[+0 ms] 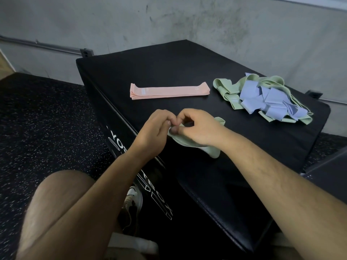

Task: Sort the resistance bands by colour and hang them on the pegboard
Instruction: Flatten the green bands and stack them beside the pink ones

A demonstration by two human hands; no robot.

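Pale green is the colour I am working with: the green band lies crumpled at the near left edge of the black padded box. One loop of it shows past my right wrist, and a fold hangs down beneath that hand. My left hand has its fingers curled, its grip pinched on the band's left end. My right hand pinches the same end from the other side with thumb and curled fingers. Both grips are closed on the fabric, and the two hands touch at the fingertips. Further back on the box top, toward the left, a stack of pink bands lies flat and squared up, its long side running left to right. Well apart from it, near the right edge, sits a loose heap of green bands and blue bands tangled together, the blue mostly on top. The box stands in a corner against a scuffed grey wall. It has white lettering on its left side that I cannot read from here. Below are the speckled black floor, my bare knee and a pale shoe just beside the box.
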